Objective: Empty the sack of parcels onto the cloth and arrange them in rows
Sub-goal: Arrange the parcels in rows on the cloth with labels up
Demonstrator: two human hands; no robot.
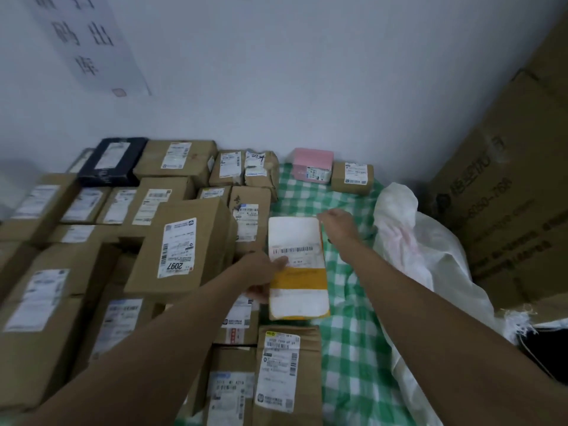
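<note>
A yellow parcel with white labels lies flat over the green checked cloth in the middle. My left hand grips its left edge, thumb on the barcode label. My right hand pinches its far right corner. Brown cardboard parcels lie packed in rows over the left half of the cloth. The white woven sack lies crumpled on the cloth to the right. A pink parcel and a small brown box stand at the far edge by the wall.
Large cardboard cartons are stacked on the right behind the sack. A white wall with a paper sign closes the back. A dark parcel sits at the far left of the rows. Bare cloth shows between the parcels and the sack.
</note>
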